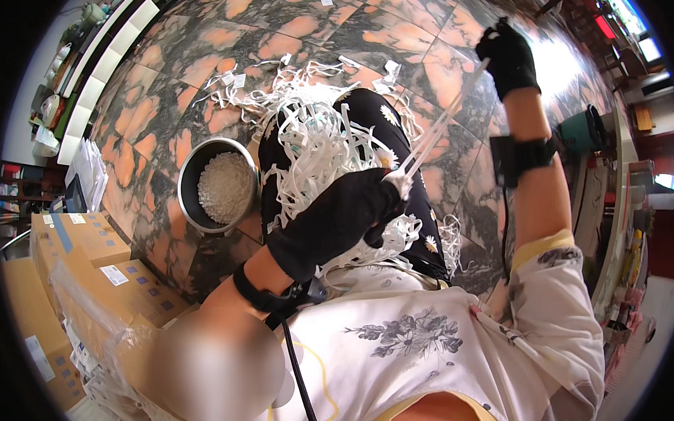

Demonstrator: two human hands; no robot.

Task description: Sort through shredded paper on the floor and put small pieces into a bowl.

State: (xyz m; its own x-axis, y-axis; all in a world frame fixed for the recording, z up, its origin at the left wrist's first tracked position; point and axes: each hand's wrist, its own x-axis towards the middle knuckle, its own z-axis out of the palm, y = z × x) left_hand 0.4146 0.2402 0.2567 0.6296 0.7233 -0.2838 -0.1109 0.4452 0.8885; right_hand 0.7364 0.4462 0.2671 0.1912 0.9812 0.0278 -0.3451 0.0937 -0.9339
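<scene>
My left hand (343,216), in a black glove, grips one end of some white bands (444,117) above my lap. Out to the upper right, my right hand (507,60), also gloved in black, is closed on their other end. The bands run taut and slanting between both hands. Under and beyond my left hand, a tangled heap of narrow white strips (315,139) covers my lap and spills onto the floor. Several strips in the heap carry small white tags (239,80). Both palms are turned away, so the exact grip is hidden.
Left of my legs stands a round metal pot (184,185) with small white pieces (225,189) inside. Cardboard boxes (82,236) are stacked at the left. A dark green bin (582,129) stands at the right on the marbled tile floor (286,17). Black cables hang from both wristbands.
</scene>
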